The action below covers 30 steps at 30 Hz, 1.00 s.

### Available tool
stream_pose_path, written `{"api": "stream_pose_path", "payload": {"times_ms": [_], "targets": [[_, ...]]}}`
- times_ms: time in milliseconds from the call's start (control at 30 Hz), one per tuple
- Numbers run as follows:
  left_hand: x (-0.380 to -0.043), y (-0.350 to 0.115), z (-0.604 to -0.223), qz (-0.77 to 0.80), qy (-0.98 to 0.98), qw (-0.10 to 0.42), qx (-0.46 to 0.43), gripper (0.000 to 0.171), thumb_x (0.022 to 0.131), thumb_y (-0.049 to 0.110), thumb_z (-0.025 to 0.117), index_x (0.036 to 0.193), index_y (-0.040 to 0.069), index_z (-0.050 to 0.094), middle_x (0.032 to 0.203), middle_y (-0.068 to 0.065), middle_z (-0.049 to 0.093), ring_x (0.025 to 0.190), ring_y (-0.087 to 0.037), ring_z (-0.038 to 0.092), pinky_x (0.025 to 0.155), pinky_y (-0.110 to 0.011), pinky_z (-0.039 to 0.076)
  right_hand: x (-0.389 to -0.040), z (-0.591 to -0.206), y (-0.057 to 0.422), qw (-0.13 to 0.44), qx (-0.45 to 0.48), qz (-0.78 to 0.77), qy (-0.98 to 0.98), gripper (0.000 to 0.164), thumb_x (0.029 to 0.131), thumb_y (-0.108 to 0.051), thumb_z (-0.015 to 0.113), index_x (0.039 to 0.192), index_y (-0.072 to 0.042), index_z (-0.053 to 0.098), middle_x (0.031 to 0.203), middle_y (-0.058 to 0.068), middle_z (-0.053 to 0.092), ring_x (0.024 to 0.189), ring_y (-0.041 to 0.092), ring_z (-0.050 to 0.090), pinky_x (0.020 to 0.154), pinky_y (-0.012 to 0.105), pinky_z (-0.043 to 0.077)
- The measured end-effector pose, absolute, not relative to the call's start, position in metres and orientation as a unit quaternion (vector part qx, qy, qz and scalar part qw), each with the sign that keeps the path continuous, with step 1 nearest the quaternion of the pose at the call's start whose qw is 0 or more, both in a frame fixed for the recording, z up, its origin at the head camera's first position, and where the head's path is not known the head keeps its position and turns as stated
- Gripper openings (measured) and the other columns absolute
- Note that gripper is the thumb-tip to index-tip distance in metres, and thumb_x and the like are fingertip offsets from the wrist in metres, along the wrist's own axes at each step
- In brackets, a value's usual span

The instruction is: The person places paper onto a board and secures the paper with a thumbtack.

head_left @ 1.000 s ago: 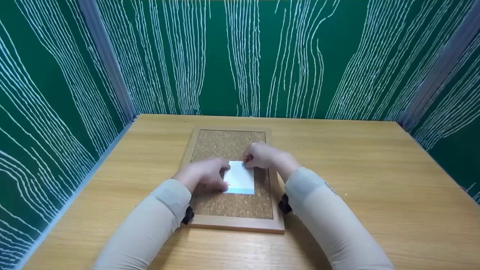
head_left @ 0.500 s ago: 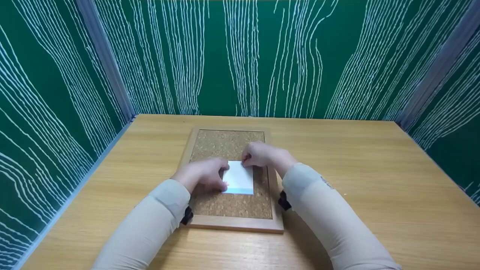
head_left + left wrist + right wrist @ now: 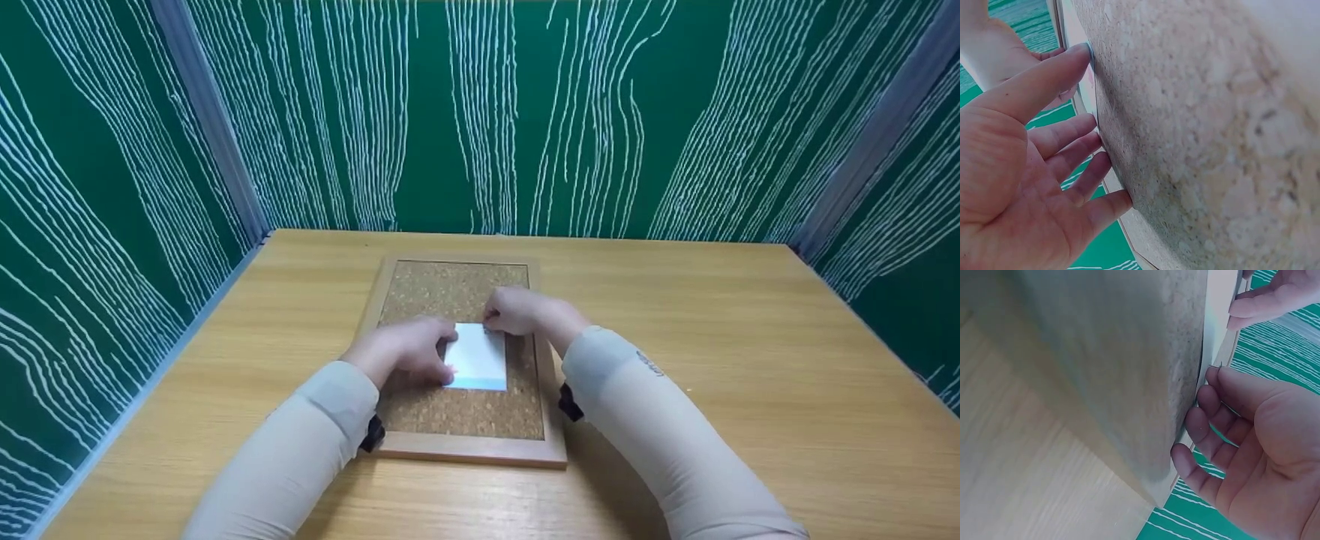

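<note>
A white paper sheet [image 3: 478, 352] with a pale blue lower strip lies on the framed cork board [image 3: 457, 416]. My left hand [image 3: 409, 349] rests at its left edge, thumb near the lower corner and fingers near the upper one. In the left wrist view, its fingers [image 3: 1053, 73] reach fairly straight to the board. A small reddish spot shows beside the left thumb; what it is stays unclear. At the paper's upper right corner, my right hand [image 3: 517, 309] pinches a small thin metal pin [image 3: 1214, 367] between thumb and forefinger, mostly hidden by the fingertips.
The board's wooden frame [image 3: 472, 448] lies on a wooden table [image 3: 712, 322]. Green walls [image 3: 435, 112] with white wavy lines rise behind and at both sides. Dark wrist-camera mounts [image 3: 570, 403] sit under the cuffs, near the frame.
Both hands stay at the paper's edges, and the paper and board keep their places. Only a slight shift of the whole head view and a tiny movement of the right fingers show.
</note>
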<state>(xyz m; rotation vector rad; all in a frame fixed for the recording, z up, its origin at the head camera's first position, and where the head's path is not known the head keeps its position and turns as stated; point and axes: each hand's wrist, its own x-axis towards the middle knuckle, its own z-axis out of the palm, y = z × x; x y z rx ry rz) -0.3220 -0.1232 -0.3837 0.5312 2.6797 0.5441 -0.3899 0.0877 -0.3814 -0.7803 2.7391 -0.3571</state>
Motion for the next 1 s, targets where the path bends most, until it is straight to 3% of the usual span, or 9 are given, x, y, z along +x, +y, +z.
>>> {"api": "stream_pose_path", "payload": {"times_ms": [300,1000], "targets": [[-0.3231,-0.1248,-0.3861,0.181,0.945,0.166,0.214,0.069,0.086,0.028,0.082,0.146,0.007,0.054,0.149,-0.012,0.050,0.138,-0.030,0.044,0.114,-0.046,0.033,-0.3915,-0.3829,0.0840,0.120,-0.286,-0.091,0.946,0.020,0.103,-0.019,0.060,0.103,-0.006,0.076,0.089,0.005,0.070,0.078,0.021,0.061,0.076,0.038,0.052],[-0.3222,-0.1221,-0.3855,0.192,0.947,0.182,0.182,0.070,0.087,0.032,0.082,0.149,0.014,0.053,0.153,-0.007,0.046,0.141,-0.029,0.039,0.116,-0.051,0.029,-0.3878,-0.3820,0.0899,0.136,-0.243,-0.131,0.952,0.020,0.103,-0.021,0.062,0.113,-0.012,0.076,0.094,0.002,0.071,0.084,0.020,0.066,0.081,0.038,0.054]]}}
